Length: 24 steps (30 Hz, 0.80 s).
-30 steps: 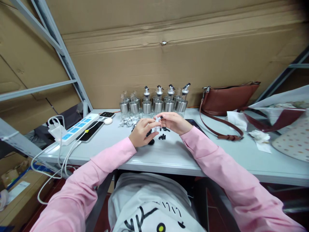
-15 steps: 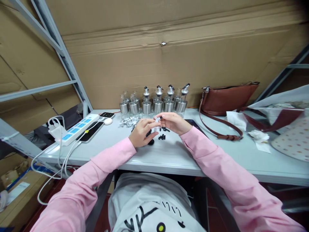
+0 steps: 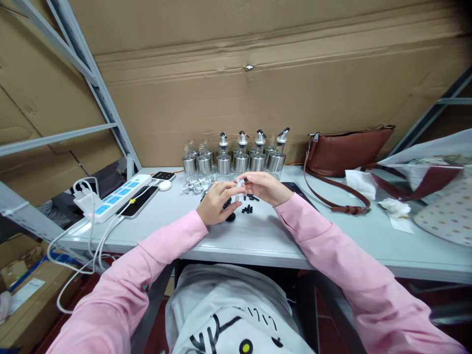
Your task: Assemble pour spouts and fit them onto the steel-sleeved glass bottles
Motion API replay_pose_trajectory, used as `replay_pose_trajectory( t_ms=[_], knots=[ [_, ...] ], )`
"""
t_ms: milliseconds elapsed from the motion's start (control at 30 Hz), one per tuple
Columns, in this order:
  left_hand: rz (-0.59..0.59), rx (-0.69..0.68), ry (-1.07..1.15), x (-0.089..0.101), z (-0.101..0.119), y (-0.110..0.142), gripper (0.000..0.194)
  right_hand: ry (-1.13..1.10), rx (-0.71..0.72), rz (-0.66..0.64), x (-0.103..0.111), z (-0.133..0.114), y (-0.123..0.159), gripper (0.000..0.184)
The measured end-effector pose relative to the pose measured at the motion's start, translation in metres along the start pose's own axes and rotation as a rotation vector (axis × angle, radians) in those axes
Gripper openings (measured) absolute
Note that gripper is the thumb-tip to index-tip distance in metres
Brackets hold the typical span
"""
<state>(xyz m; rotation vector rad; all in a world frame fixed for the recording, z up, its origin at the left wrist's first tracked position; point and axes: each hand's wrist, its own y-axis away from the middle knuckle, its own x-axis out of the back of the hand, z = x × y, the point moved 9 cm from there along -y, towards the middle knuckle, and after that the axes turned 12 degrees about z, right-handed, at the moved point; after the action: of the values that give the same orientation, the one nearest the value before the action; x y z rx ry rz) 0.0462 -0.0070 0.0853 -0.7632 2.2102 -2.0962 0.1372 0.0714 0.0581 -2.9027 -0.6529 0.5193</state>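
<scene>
My left hand (image 3: 217, 201) grips a pale pourer top (image 3: 239, 196) between thumb and fingers, above the table. My right hand (image 3: 267, 187) meets it from the other side, its fingertips pinched at the upper end, where a small dark piece shows; fingers partly hide this. Below the hands lie small black parts (image 3: 248, 209) in a loose group. Black round pieces (image 3: 230, 216) lie under my left hand, partly covered. Silvery pourer pieces (image 3: 197, 186) are heaped left of the hands. Behind stand several glass and steel oil bottles (image 3: 241, 162), some with pourer tops fitted.
At left lie a power strip (image 3: 121, 196) with white cables, a phone (image 3: 140, 201) and a round white case (image 3: 164, 185). A brown handbag (image 3: 346, 152) with its strap, crumpled tissues (image 3: 396, 209) and a dotted bag (image 3: 446, 216) occupy the right. Cardboard (image 3: 221, 88) backs the table.
Both hands stay almost in place around the pourer top, with only tiny finger shifts. The camera view has moved very slightly.
</scene>
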Motion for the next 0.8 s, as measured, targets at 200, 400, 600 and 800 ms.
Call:
replay_pose_trajectory(
  t_ms=[200, 400, 600, 800],
  knots=[
    [-0.008, 0.006, -0.003, -0.0006, -0.0006, 0.0003, 0.026, 0.001, -0.002, 0.003, -0.0009, -0.0006, 0.0002, 0.024],
    [-0.008, 0.002, -0.007, -0.0006, -0.0001, 0.0002, 0.027, 0.017, 0.007, -0.009, -0.0017, -0.0016, 0.0009, 0.023],
    [-0.007, 0.009, 0.008, -0.0006, -0.0008, 0.0005, 0.027, 0.02, 0.011, -0.018, -0.0022, -0.0016, 0.0008, 0.022],
    [-0.01, 0.005, 0.008, -0.0009, -0.0007, 0.0008, 0.027, 0.025, 0.013, -0.012, -0.0011, -0.0011, 0.0008, 0.022]
  ],
)
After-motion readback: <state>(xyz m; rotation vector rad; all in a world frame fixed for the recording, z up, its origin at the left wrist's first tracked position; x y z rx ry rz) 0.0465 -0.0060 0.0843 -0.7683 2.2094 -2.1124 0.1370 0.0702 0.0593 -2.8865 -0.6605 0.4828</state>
